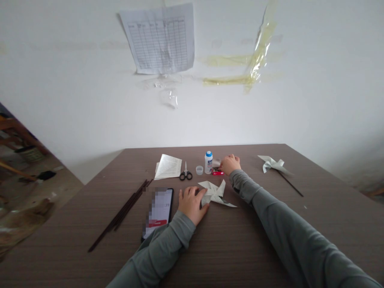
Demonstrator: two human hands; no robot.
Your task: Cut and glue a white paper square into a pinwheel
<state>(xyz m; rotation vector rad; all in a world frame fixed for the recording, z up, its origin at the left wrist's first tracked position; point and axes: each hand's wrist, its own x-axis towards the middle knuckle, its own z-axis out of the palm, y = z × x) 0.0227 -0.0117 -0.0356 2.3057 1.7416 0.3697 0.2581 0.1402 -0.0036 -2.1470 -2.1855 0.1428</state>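
Note:
A folded paper pinwheel (214, 193) made of printed paper lies on the table in front of me. The thumb and index finger of my left hand (192, 203) close on its left blade, while the other fingers rest toward the tabletop. Farther back, my right hand (231, 164) is at a small open red box (218, 172) that holds tiny items too small to name. Its fingers are curled at the box's right side, and their tips are mostly hidden. Beside the box stands a white glue bottle (208, 163) with a blue cap.
A small clear cup (199, 170), black-handled scissors (185, 174) and printed paper sheets (169, 166) lie at the back. Thin dark sticks (129, 208) and a phone (159, 212) are on the left. Another pinwheel on a stick (273, 164) lies at the right. A wall (192, 124) borders the table.

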